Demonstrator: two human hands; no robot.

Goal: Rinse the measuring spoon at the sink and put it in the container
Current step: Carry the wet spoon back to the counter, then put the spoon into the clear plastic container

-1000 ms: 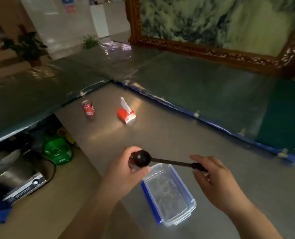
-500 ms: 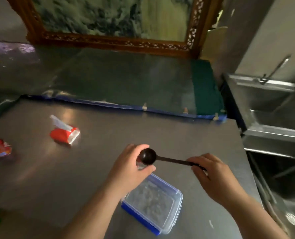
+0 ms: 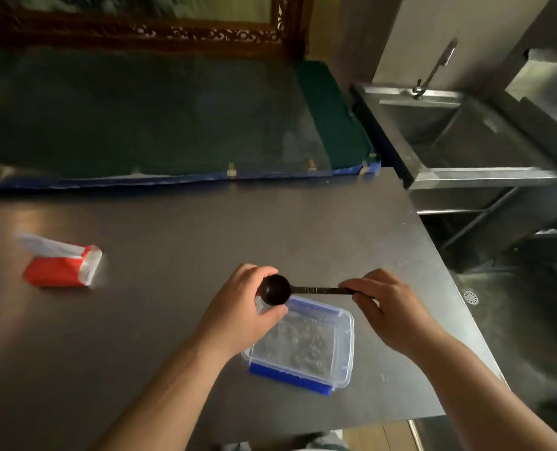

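Note:
A dark measuring spoon (image 3: 275, 289) with a round bowl and a thin ribbed handle is held level above the steel table (image 3: 173, 242). My left hand (image 3: 241, 307) cups the bowl with thumb and fingers. My right hand (image 3: 387, 307) pinches the handle's end. Directly below sits a clear plastic container (image 3: 306, 346) with blue clips, open at the top. The steel sink (image 3: 459, 131) with its faucet (image 3: 433, 70) stands at the upper right, beyond the table's right edge.
A red tissue pack (image 3: 62, 266) lies on the table at left. A green cloth-covered counter (image 3: 173, 115) with a blue edge runs behind, below a carved wooden frame (image 3: 160, 30). A floor drain (image 3: 471, 297) shows on the floor right of the table.
The view has swung right, so the sink is now in sight and the red can has left the frame. Both hands keep the spoon above the container.

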